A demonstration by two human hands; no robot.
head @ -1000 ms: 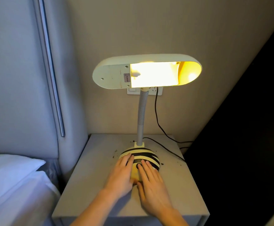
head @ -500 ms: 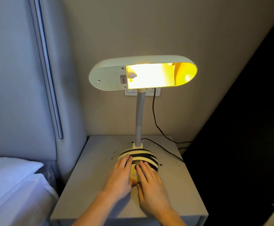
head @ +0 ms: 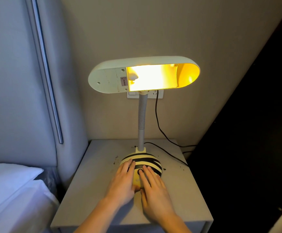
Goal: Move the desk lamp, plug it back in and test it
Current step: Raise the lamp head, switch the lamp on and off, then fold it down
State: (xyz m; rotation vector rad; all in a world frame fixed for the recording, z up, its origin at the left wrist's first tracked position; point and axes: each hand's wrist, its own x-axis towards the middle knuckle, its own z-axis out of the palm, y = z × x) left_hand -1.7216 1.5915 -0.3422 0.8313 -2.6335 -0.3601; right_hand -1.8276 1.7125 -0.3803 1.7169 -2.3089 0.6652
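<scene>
The desk lamp stands on a grey bedside table (head: 90, 187). Its oval white head (head: 143, 74) is lit and glows yellow. A grey flexible neck (head: 142, 121) rises from a round base (head: 151, 161) striped yellow and black. My left hand (head: 122, 182) lies flat on the left side of the base. My right hand (head: 152, 185) lies on the front of the base, a fingertip at the dark round button (head: 139, 172). The black cord (head: 158, 126) runs from the base up to a white wall socket (head: 159, 95) behind the lamp head.
A padded grey headboard (head: 19, 81) with a metal strip stands on the left, with white bedding (head: 11, 190) below it. Dark crumbs lie scattered on the table around the base. To the right of the table lies a dark gap (head: 246, 148).
The view has shifted slightly, so the lamp sits a little lower in the picture. Both hands stay on the base and the lamp stays lit.
</scene>
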